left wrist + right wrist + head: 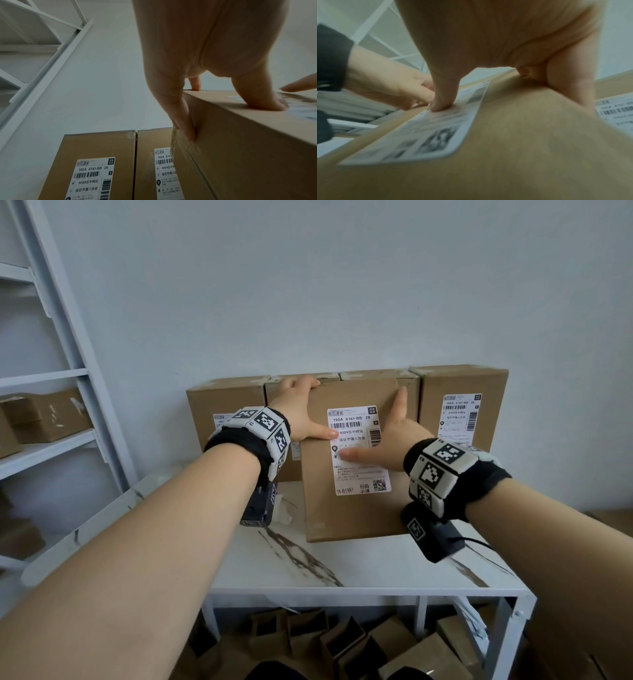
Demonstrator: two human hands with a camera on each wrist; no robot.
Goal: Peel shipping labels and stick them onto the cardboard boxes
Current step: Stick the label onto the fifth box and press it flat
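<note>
A brown cardboard box (356,508) stands tilted on the table, leaning back toward the row behind it. A white shipping label (359,470) lies on its front face. My left hand (308,409) grips the box's upper left corner, fingers wrapped over the edge and thumb on the face at the label's left edge. My right hand (394,433) lies flat on the face, its fingers straight and its thumb pressing the label's middle. The right wrist view shows that thumb on the label (436,135). In the left wrist view the left fingers (185,121) run down the box's side.
Labelled boxes stand in a row against the wall, one at the left (222,405) and one at the right (459,405). The white marbled table (342,563) has open cartons (342,642) beneath it. A white shelf (51,440) with boxes stands on the left.
</note>
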